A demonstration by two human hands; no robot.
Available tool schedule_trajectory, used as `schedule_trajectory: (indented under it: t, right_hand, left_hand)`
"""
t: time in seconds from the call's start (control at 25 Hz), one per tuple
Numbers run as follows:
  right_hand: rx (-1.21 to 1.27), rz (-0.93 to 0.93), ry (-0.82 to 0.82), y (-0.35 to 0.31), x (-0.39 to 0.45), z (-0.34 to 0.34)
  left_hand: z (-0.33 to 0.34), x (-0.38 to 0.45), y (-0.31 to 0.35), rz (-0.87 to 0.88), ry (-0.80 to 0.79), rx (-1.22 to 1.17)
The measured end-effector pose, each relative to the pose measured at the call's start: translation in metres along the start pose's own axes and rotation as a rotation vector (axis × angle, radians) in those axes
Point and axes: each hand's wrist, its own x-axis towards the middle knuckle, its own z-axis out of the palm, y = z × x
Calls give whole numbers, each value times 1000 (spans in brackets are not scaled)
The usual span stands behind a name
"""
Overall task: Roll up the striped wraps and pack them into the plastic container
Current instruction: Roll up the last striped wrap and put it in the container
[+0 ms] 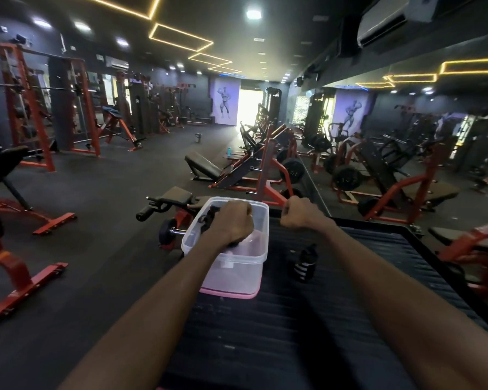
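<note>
We are at the packing step. Our left hand point(231, 222) is down inside the plastic container point(252, 267), its grip curled around something dark that reaches toward the far left corner; it looks like a rolled wrap point(207, 218), though the hand hides most of it and we cannot make out stripes there. Our right hand point(299, 213) is just beside the container's far right corner, closed into a fist; whether that grip holds anything we cannot tell, since the fingers face away from us.

The container sits on a pink lid point(226, 293) at the left edge of the black ribbed desk point(335, 319), open at the top. A second wrap point(304, 266), black with white stripes and already rolled, lies on the desk just to the right of the container, apart from both hands.

We judge the task well along but not done. The next move calls for seating the roll in the left hand flat against the wall so that room is left, then letting go and reaching across for the striped roll on the desk, keeping it tight so it does not unwind on the way in
</note>
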Motion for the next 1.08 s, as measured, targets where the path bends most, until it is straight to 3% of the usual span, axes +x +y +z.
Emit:
schedule_trajectory:
  t: [0.16, 0.28, 0.48, 0.72, 1.08]
  right_hand:
    - [-41, 121, -291, 25, -10, 9]
    - [-154, 143, -384, 36, -24, 25]
    - [-109, 120, -276, 40, -24, 21]
    - [245, -38, 88, -2, -5, -17]
    - [222, -131, 10, -84, 17, 46]
  left_hand:
    - [19, -2, 22, 61, -99, -73]
    - [28, -7, 29, 75, -137, -98]
    - [21, -13, 22, 52, -75, -110]
    - [-7, -8, -11, -43, 82, -70]
    - [-28, -10, -48, -75, 109, 103]
